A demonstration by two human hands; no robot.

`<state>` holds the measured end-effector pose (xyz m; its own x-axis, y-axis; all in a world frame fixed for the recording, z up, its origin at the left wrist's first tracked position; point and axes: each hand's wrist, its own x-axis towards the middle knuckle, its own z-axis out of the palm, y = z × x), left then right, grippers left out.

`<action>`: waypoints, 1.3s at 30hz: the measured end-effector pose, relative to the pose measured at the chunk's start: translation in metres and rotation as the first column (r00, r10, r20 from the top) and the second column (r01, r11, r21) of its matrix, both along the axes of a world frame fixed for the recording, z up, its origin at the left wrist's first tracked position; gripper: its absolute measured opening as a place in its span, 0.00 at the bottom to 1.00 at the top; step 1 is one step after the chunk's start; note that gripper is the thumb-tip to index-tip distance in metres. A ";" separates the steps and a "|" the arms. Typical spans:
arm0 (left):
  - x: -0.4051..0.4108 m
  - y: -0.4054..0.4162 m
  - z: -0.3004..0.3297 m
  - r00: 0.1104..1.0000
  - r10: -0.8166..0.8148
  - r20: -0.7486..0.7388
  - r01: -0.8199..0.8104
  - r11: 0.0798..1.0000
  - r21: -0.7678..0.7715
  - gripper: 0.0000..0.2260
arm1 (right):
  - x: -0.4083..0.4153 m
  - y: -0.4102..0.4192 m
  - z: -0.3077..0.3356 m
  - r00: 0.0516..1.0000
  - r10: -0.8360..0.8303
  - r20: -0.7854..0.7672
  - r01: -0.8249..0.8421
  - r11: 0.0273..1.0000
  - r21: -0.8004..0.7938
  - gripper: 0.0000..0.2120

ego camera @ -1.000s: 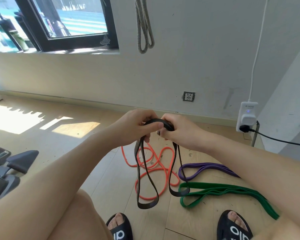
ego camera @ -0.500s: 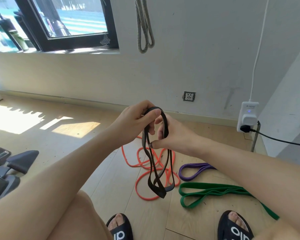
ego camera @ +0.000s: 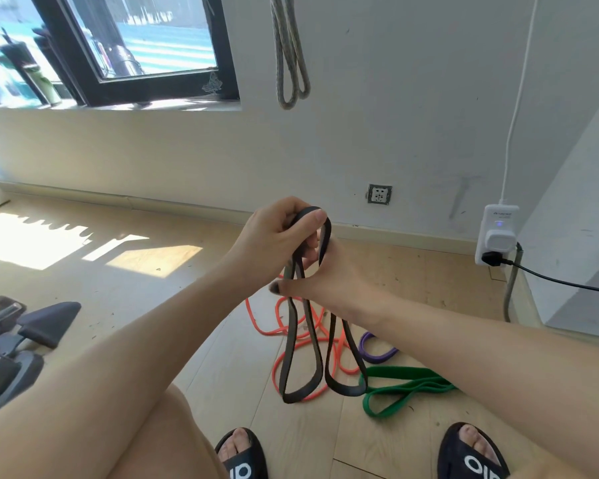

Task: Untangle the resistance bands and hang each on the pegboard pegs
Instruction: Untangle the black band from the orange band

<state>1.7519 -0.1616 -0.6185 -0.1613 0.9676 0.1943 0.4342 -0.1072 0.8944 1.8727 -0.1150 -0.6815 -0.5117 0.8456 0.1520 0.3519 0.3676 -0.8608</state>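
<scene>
While we are looking down from the head view, we are seeing the left hand (ego camera: pixel 274 236) gripping the top of the black band (ego camera: pixel 305 340), fingers curled round it, and the right hand (ego camera: pixel 329 278) pinching the same band's strands just below. The band is hanging folded in two loops above the floor (ego camera: pixel 153 271). The orange band (ego camera: pixel 277 368), purple band (ego camera: pixel 377 350) and green band (ego camera: pixel 405 388) are lying on the floor behind it. A grey band (ego camera: pixel 289 63) is hanging on the wall.
</scene>
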 end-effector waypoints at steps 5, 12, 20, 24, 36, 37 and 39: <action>0.004 0.001 0.000 1.000 0.005 0.022 -0.005 1.000 0.018 0.10 | -0.002 -0.006 -0.007 0.996 -0.084 -0.042 0.084 0.996 -0.012 0.19; -0.003 0.001 0.002 0.996 0.039 0.079 -0.040 0.999 0.020 0.10 | 0.006 -0.002 0.002 0.999 -0.012 0.035 0.014 0.998 -0.061 0.12; -0.013 0.003 0.004 0.935 0.070 0.347 -0.079 0.997 0.013 0.10 | 0.016 0.010 0.008 0.990 0.053 0.129 -0.053 0.999 -0.001 0.07; -0.019 0.003 0.003 0.896 0.094 0.434 -0.106 0.994 0.003 0.11 | 0.027 0.020 0.008 0.968 0.170 0.184 -0.160 0.985 -0.068 0.08; -0.062 -0.010 -0.015 0.989 -0.135 0.056 0.146 0.882 -0.449 0.12 | 0.056 0.036 0.037 0.879 0.282 0.384 -0.291 0.956 -0.035 0.11; -0.062 -0.011 -0.016 0.972 -0.228 -0.049 0.173 0.846 -0.505 0.12 | 0.056 0.034 0.037 0.866 0.306 0.396 -0.314 0.948 -0.046 0.10; -0.060 -0.011 -0.017 0.899 -0.364 -0.243 0.179 0.812 -0.556 0.12 | 0.055 0.030 0.035 0.839 0.346 0.421 -0.362 0.931 -0.044 0.10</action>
